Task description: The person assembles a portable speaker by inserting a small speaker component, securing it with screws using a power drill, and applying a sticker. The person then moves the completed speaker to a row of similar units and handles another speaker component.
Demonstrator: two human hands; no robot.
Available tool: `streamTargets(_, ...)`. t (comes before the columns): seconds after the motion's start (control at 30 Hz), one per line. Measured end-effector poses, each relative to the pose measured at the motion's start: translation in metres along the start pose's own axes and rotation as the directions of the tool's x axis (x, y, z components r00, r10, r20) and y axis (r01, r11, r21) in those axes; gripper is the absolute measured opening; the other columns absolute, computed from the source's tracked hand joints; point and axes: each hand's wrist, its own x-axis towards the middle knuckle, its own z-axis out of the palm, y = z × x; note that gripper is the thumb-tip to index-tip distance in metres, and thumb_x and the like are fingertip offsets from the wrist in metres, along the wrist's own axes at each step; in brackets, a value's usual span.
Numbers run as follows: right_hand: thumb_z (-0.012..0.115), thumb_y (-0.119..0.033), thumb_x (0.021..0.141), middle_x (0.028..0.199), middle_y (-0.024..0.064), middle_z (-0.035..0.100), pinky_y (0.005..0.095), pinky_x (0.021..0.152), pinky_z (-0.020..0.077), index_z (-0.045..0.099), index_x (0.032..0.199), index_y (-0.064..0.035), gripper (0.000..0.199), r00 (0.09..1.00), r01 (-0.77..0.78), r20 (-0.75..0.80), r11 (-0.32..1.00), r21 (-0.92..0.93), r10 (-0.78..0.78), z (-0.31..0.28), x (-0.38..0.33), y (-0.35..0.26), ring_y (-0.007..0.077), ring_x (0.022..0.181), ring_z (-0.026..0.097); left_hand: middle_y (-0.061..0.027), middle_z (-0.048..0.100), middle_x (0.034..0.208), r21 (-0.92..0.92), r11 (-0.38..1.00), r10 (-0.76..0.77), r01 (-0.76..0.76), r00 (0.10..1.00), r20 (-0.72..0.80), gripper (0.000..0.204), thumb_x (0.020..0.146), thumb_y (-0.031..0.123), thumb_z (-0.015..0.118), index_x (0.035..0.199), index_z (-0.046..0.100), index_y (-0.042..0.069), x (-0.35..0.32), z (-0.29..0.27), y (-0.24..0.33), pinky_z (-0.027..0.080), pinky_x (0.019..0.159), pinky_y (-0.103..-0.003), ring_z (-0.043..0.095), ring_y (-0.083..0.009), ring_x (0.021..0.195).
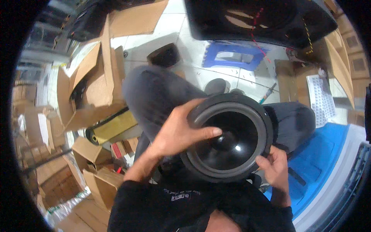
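- While the person sits with knees raised, cardboard boxes (91,89) and a rolled yellow-and-black mat (112,127) lie at the far left — well apart from both hands.
- Left hand (176,133): laid flat over the speaker's upper-left rim, fingers (206,132) stretched toward the centre of the cone; it presses rather than grips.
- Speaker (232,150): a round black cone in the lap, face up toward the camera, between the two hands — no long axis.
- Right hand (275,167): curled on the lower-right rim, pinching its edge.
- Blue mat (320,154): on the floor at right.
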Motion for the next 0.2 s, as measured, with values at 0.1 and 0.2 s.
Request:
streamTargets(0.1, 0.063, -0.003, 0.093, 0.100, 0.0146, 0.071, 0.0328, 0.073, 0.0605, 0.063, 0.112, 0.0082, 0.022, 0.990, -0.118, 0.085, 0.989, 0.088, 0.111, 0.009, -0.021, 0.017, 0.0179, 0.086, 0.070, -0.0142, 0.069, 0.113, 0.064, 0.998, -0.025, 0.010, 0.971, 0.239, 0.067, 0.075, 0.028, 0.088, 0.125, 0.059, -0.006, 0.010, -0.019, 0.005, 0.049, 0.098, -0.034, 0.063, -0.0187, 0.107)
streamTargets(0.2, 0.067, -0.007, 0.093, 0.100, 0.0200, 0.071, 0.0368, 0.070, 0.0626, 0.063, 0.116, 0.0056, 0.027, 0.928, -0.318, 0.232, 0.944, 0.082, 0.292, 0.018, -0.039, 0.040, 0.0288, 0.088, 0.073, -0.0130, 0.070, 0.110, 0.290, 0.957, -0.127, 0.010, 0.912, 0.390, 0.064, 0.080, 0.037, 0.084, 0.125, 0.061, -0.004, 0.016, -0.019, 0.009, 0.049, 0.097, -0.033, 0.063, -0.0179, 0.107)
